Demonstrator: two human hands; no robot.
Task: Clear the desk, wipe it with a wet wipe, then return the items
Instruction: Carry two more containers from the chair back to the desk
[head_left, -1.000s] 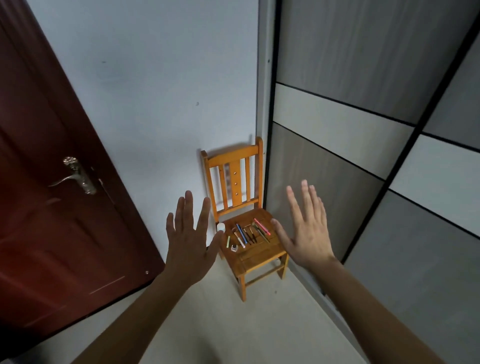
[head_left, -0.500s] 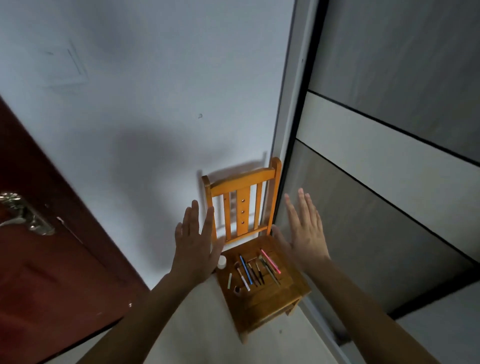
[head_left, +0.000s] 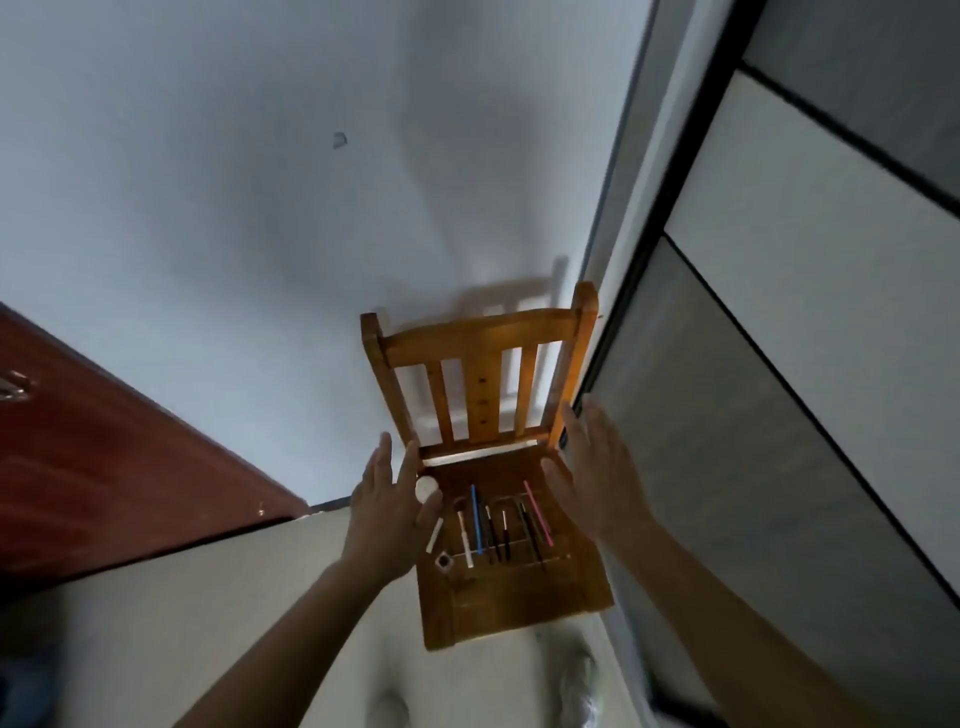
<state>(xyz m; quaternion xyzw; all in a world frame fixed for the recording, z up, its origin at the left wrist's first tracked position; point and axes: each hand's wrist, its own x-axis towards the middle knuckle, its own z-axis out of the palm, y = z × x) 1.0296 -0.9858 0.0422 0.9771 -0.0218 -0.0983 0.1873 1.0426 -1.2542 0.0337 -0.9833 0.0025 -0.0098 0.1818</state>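
left hand (head_left: 387, 512) and right hand (head_left: 597, 478) hover spread and empty, flanking the wooden chair (head_left: 498, 519) seat holding pens (head_left: 498, 525).

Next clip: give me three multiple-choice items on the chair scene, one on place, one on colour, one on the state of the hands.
1. Where do the pens lie?
A. on the chair seat
B. on the floor
C. in the left hand

2. What colour is the rightmost pen?
A. green
B. pink
C. yellow

3. How are the hands?
A. both open, empty
B. both fisted
C. the right one holding a pen

Key: 1 A, the pens rest in a row on the chair seat. 2 B, the pink pen lies rightmost. 3 A, left hand and right hand show spread fingers with nothing held.
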